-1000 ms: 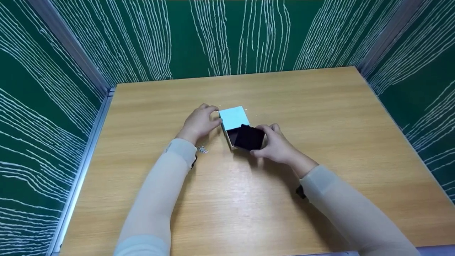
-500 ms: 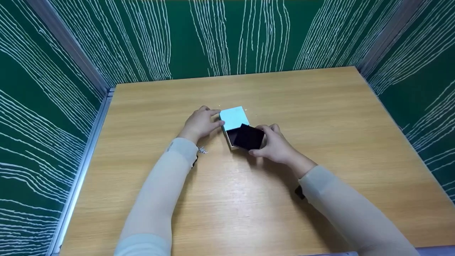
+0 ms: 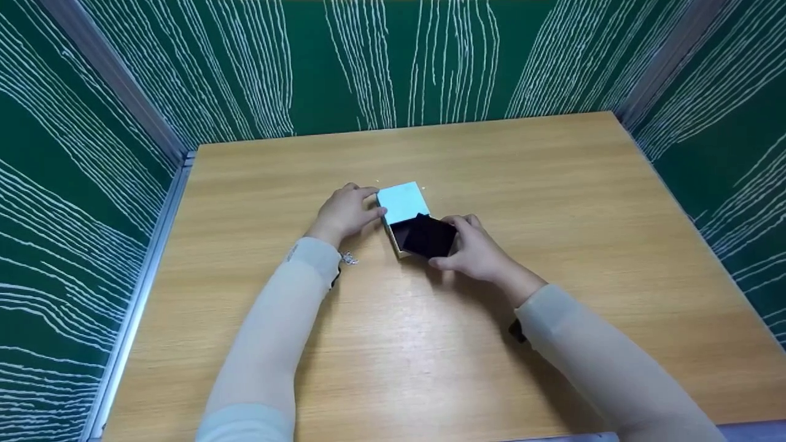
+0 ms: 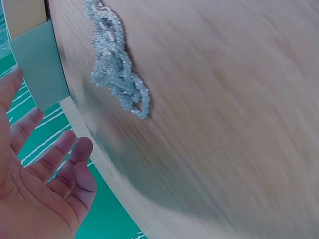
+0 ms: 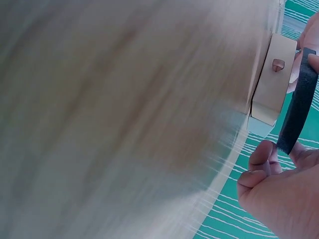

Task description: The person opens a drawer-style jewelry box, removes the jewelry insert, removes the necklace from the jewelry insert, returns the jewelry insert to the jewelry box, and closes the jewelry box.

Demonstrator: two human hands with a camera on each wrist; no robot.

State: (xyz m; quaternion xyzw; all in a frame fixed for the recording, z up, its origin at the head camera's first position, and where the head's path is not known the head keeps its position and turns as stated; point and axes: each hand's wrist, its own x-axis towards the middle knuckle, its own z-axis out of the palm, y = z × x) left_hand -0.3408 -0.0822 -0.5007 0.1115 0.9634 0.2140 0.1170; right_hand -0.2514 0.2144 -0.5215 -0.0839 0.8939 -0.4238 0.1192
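Observation:
A small drawer-style gift box (image 3: 402,202) with a light-blue sleeve lies mid-table. Its cream drawer (image 5: 273,82) is pulled part way out toward me, with a little pull tab on the front. My left hand (image 3: 342,215) is at the left side of the sleeve, thumb and forefinger touching it, the other fingers loosely bent in the left wrist view. Thumb and fingers of my right hand (image 3: 476,248) pinch a thin black foam pad (image 3: 430,237), tilted above the drawer. Below my left hand lies a silvery beaded chain (image 4: 117,64). The pad covers much of the drawer's dark inside.
The wooden table (image 3: 393,368) carries all of this. Green walls (image 3: 399,61) with white streaks stand at the back and both sides. A few tiny pale specks lie beyond the box. A metal frame rail (image 3: 138,276) runs along the left edge.
Hardly anything differs. My left fingers have shifted slightly against the box's side. The right hand holds the black foam pad over the drawer in nearly the same place throughout.

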